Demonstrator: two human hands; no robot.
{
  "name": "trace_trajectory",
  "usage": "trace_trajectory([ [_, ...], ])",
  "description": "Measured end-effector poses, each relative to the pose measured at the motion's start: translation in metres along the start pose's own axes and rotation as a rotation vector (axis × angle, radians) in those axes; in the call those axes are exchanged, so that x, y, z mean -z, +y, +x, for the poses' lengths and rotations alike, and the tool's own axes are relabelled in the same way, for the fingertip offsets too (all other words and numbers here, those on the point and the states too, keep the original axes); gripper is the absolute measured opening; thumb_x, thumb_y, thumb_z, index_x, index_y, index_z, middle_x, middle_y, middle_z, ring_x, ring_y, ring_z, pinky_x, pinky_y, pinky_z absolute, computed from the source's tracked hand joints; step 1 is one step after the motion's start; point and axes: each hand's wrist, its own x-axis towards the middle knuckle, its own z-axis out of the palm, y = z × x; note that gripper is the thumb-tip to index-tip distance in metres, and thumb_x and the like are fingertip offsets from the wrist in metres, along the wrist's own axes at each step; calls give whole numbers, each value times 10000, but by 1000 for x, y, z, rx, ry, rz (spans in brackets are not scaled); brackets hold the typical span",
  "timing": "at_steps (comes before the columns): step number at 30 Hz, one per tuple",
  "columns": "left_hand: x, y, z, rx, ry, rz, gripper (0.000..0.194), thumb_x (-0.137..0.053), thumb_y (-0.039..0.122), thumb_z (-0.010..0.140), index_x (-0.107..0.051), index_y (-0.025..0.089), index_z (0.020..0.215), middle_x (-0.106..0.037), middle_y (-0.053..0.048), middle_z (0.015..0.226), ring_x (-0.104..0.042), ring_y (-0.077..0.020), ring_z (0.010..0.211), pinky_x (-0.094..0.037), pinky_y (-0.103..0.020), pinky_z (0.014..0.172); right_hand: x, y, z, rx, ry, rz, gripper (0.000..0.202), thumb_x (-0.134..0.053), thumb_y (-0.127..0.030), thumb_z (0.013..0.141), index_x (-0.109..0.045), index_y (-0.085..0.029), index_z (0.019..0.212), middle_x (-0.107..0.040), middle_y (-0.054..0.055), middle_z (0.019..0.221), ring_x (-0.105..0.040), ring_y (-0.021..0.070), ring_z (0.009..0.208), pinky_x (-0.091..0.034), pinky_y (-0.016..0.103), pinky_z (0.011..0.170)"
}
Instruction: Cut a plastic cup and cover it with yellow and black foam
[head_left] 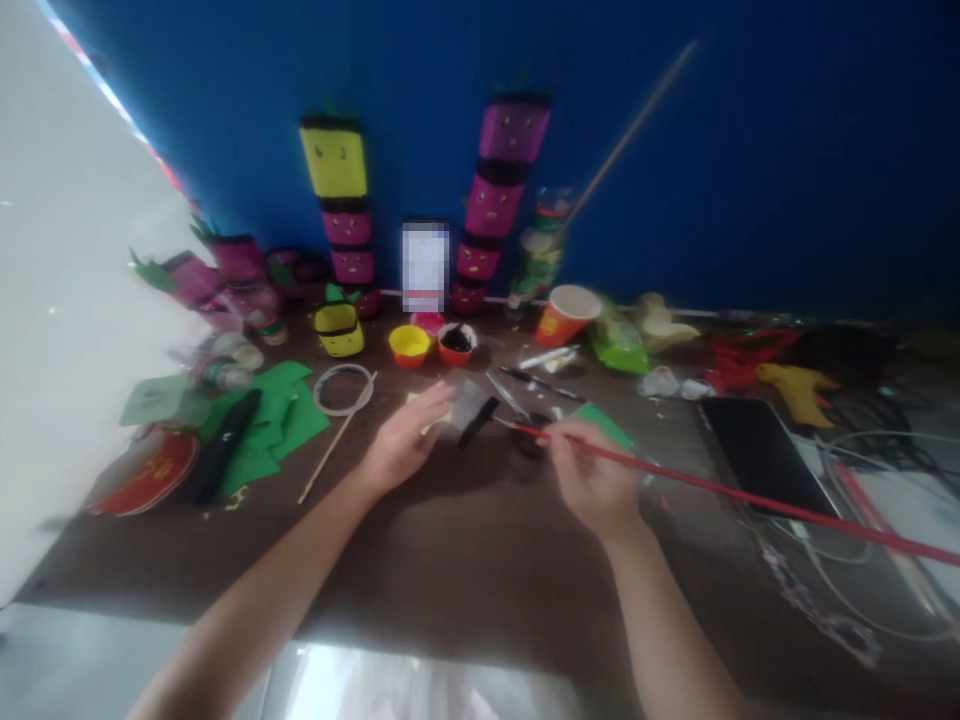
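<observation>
My left hand (405,438) holds a small grey piece with a black band along its edge (474,415) between fingers and thumb; pale yellow shows behind the fingers. In my right hand (589,470) is a thin paintbrush with a very long red handle (712,486), pinched near its front end. The brush tip points left, close to the black band; blur hides whether they touch. Scissors (514,400) lie just behind the brush. Beyond the hands stand a cup of black paint (457,342) and a cup of yellow (409,345).
Purple and yellow stacked face boxes (491,205) lean on the blue wall. At left lie green sheets (289,425), a tape roll (343,389) and a wooden stick (337,440). On the right are a paper cup (566,315), a yellow glue gun (799,390), a phone (765,455) and cables.
</observation>
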Motion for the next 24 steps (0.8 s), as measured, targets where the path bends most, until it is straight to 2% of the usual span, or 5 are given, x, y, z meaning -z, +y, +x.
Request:
trace_trajectory([
  [7,-3,-2,-1,2,8,19,412,-548,79,817,-506,212,1205,-610,-118,1222,-521,-194,1207,-490,-366,969,2,-9,2,40,22,-9,107,-535,-294,817,-615,-238,774,-642,24,673,-604,176,651,-501,315,631],
  [11,-5,-4,-4,49,34,41,396,-569,114,810,-518,208,1191,-614,-115,1214,-530,-211,1199,-481,-398,977,3,-5,0,-45,239,205,167,-568,-369,790,-615,-224,721,-613,25,625,-594,185,631,-498,339,598],
  [14,10,-1,3,253,100,42,457,-637,177,769,-512,187,1208,-584,-142,1247,-533,-235,1194,-460,-413,993,4,0,3,-150,428,374,174,-604,-360,747,-605,-201,675,-593,9,595,-573,157,551,-476,303,523],
  [19,42,7,35,446,49,-91,581,-754,256,653,-533,192,1187,-610,-116,1191,-578,-226,1119,-455,-383,988,5,2,16,-244,643,605,123,-624,-258,675,-568,-173,606,-566,-24,566,-530,97,447,-417,222,433],
  [24,8,1,40,805,323,-648,423,-718,330,691,-538,182,1043,-658,-80,1059,-641,-196,999,-496,-393,925,4,6,23,-305,687,684,132,-629,-261,658,-539,-174,618,-547,-41,571,-529,84,460,-429,211,450],
])
